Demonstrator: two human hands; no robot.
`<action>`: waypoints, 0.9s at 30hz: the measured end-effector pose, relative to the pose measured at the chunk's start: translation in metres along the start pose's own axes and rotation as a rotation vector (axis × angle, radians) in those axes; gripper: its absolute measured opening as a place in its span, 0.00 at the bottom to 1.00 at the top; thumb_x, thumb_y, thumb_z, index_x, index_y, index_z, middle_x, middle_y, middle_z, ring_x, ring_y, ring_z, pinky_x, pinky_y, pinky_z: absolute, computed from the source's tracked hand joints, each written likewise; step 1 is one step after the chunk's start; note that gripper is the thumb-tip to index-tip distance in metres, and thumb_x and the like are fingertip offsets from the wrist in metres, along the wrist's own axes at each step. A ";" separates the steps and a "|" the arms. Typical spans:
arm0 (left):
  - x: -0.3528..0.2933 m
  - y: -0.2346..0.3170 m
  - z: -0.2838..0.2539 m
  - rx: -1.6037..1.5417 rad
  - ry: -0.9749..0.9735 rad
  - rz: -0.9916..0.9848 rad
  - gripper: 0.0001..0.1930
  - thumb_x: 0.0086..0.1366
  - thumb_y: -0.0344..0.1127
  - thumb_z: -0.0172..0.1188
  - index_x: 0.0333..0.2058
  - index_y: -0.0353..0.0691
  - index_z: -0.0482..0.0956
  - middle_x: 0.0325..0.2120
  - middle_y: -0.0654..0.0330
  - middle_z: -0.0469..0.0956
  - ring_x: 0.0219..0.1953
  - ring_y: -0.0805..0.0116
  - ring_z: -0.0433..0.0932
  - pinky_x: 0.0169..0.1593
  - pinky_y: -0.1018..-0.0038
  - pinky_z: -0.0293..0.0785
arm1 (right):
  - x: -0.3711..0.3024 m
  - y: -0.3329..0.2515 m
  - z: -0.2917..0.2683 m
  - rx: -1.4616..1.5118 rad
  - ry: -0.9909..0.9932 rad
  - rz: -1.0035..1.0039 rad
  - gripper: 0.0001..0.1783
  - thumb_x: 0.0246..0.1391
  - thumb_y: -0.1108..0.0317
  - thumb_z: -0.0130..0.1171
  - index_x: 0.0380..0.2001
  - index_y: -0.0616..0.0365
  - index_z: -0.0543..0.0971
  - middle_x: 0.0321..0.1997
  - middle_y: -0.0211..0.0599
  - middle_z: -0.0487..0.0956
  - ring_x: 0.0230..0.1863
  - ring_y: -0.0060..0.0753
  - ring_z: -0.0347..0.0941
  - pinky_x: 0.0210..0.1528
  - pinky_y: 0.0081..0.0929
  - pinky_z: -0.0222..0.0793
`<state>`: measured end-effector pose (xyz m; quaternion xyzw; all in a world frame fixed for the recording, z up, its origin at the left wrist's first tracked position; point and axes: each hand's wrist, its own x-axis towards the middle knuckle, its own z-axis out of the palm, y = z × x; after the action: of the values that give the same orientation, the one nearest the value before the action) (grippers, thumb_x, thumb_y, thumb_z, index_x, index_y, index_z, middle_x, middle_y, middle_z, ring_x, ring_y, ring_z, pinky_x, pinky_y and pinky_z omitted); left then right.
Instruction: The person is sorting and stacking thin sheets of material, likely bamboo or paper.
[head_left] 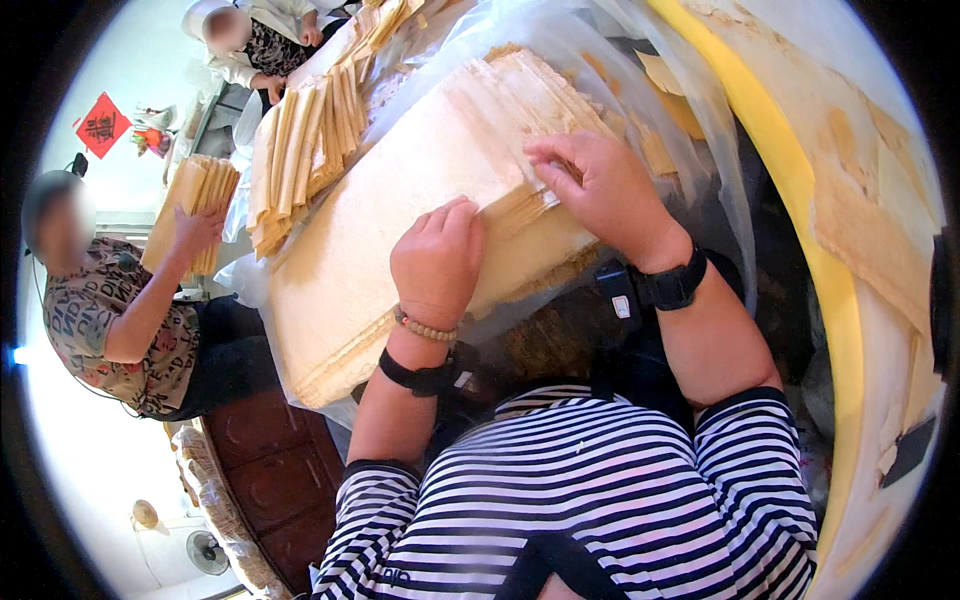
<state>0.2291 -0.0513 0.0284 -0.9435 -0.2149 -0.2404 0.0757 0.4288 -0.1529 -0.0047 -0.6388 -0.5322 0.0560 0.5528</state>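
Observation:
In front of me lies a broad stack of thin pale-yellow sheets [350,215], its near edge ragged and layered. Across its right part rests a narrower pile of folded pale-yellow sheets [520,95]. My left hand [437,258] is closed, its fingers curled at the near left corner of the folded pile, apparently on a sheet's edge. Bent over the near end of that pile is my right hand [610,195], thumb and fingers drawn together at the sheets' edge. The fingertips of both hands are partly hidden. A beaded bracelet and a black band circle my left wrist; a black strap is on my right.
Clear plastic film [715,150] surrounds the stack. Beyond it stand folded sheet bundles [305,150]. At left a person [140,310] holds another bundle [195,210]; a second person [265,45] works at the far end. A yellow curved edge [800,190] bounds the right side.

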 end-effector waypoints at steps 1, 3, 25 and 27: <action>0.000 -0.004 0.000 0.006 0.003 0.004 0.06 0.62 0.31 0.63 0.38 0.42 0.82 0.34 0.56 0.85 0.35 0.57 0.84 0.37 0.69 0.80 | 0.001 0.000 0.001 -0.009 -0.022 -0.018 0.12 0.57 0.64 0.62 0.42 0.56 0.84 0.36 0.43 0.83 0.41 0.47 0.79 0.47 0.36 0.73; -0.001 -0.014 -0.002 -0.147 0.109 -0.201 0.03 0.65 0.34 0.62 0.34 0.42 0.80 0.23 0.57 0.80 0.23 0.58 0.80 0.30 0.67 0.77 | 0.001 -0.002 0.001 -0.015 -0.041 -0.038 0.11 0.54 0.61 0.63 0.39 0.52 0.85 0.37 0.45 0.82 0.43 0.50 0.77 0.50 0.41 0.72; 0.017 -0.062 -0.010 -0.180 0.348 -0.397 0.08 0.72 0.37 0.56 0.38 0.38 0.79 0.26 0.49 0.81 0.28 0.51 0.82 0.32 0.64 0.75 | 0.063 -0.018 0.096 -0.524 -0.380 -0.261 0.09 0.48 0.63 0.60 0.28 0.52 0.85 0.34 0.33 0.83 0.49 0.40 0.75 0.50 0.39 0.70; 0.022 -0.071 -0.019 -0.163 0.331 -0.405 0.08 0.72 0.36 0.56 0.38 0.38 0.79 0.26 0.49 0.81 0.28 0.50 0.81 0.32 0.64 0.75 | 0.066 -0.007 0.106 -0.521 -0.300 -0.355 0.09 0.48 0.63 0.60 0.27 0.52 0.86 0.34 0.32 0.84 0.46 0.41 0.76 0.46 0.39 0.70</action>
<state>0.2076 0.0155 0.0587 -0.8323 -0.3637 -0.4180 -0.0161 0.3821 -0.0366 -0.0057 -0.6407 -0.7066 -0.0854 0.2881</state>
